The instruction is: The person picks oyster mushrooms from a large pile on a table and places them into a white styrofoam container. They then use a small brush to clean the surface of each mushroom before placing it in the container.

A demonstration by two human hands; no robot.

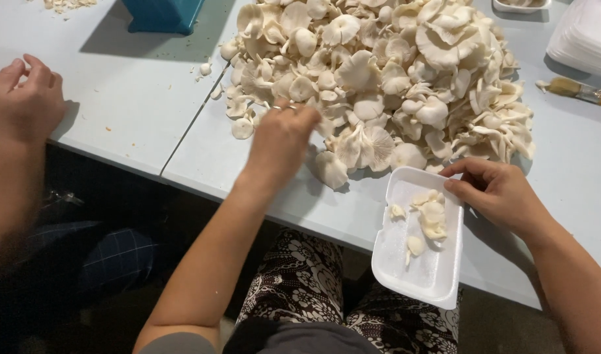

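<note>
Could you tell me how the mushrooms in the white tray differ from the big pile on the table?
The mushrooms in the tray are few and lie flat and apart; the pile holds very many, heaped. The right hand steadies the white tray; the left hand reaches into the pile. Both are pale, cream-white.

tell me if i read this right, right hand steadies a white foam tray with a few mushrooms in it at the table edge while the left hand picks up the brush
Not quite. In the head view the left hand reaches into the mushroom pile, not the brush, which lies untouched at the far right. The rest holds: the right hand steadies the white foam tray with a few mushrooms at the table edge.
</note>
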